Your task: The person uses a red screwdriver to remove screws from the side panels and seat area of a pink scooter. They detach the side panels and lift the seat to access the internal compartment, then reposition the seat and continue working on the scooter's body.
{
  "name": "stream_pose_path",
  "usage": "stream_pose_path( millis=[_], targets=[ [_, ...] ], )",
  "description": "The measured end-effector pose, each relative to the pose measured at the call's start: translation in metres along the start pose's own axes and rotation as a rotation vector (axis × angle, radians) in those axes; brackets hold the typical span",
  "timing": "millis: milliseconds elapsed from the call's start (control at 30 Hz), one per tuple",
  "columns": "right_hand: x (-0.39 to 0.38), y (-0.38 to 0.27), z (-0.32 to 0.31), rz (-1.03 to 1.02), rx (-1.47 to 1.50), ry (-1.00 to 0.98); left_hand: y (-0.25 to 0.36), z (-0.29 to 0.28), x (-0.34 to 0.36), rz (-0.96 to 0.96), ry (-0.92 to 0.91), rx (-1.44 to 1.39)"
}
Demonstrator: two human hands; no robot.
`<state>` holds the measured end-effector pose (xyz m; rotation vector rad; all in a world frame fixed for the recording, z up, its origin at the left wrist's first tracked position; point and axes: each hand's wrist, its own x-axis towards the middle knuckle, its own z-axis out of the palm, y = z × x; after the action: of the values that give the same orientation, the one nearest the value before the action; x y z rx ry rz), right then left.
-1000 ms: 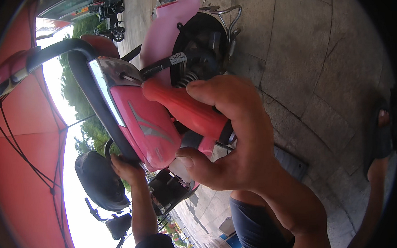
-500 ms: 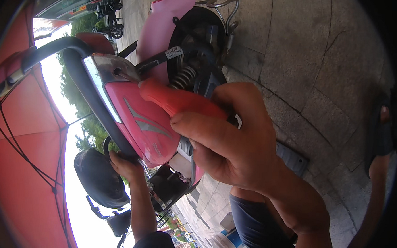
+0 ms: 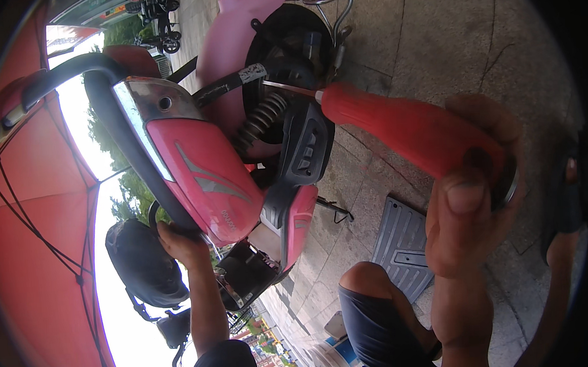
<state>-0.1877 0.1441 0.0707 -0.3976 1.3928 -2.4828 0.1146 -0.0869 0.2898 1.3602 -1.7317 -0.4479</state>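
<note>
A pink electric scooter fills the left half, appearing tilted on its side. My left hand (image 3: 182, 244) is closed around the edge of its long black seat (image 3: 142, 151), fingers partly hidden behind it. At the right, my right hand (image 3: 463, 235) grips a screwdriver (image 3: 396, 130) by its red handle, thumb near the butt end. The thin shaft points left, passing in front of the rear wheel (image 3: 301, 42) and close to the coil spring (image 3: 263, 118) in view. Above the pink side panel (image 3: 208, 177), a round hole (image 3: 165, 103) shows in a shiny end piece.
A grey ribbed floor plate (image 3: 401, 244) lies on the paving beside my bent knee (image 3: 370, 278). Below are an open black compartment (image 3: 248, 271) and a white-and-blue bucket (image 3: 334, 357). A sandalled foot (image 3: 563, 191) is at the far right; a red canopy (image 3: 35, 260) covers the left.
My right hand has drawn the screwdriver away to the right, its shaft leaving the round hole, which now shows uncovered. My left hand stays at the seat edge.
</note>
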Motion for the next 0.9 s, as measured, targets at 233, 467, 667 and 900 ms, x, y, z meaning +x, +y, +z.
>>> stream_pose_path(
  millis=[233,467,667,900],
  targets=[
    [0.0,0.017,0.014,0.293,0.198,-0.007,-0.001,0.011,-0.004,-0.004,0.072,-0.127],
    [-0.003,0.03,0.08,0.648,0.454,-0.251,-0.008,0.007,-0.001,0.09,0.146,-0.017],
    [0.019,0.028,0.162,0.266,0.21,-0.312,-0.013,0.009,-0.003,0.007,0.285,-0.061],
    [0.07,0.017,0.177,0.617,0.192,-0.558,-0.013,0.012,-0.011,-0.03,0.249,0.038]
  ],
)
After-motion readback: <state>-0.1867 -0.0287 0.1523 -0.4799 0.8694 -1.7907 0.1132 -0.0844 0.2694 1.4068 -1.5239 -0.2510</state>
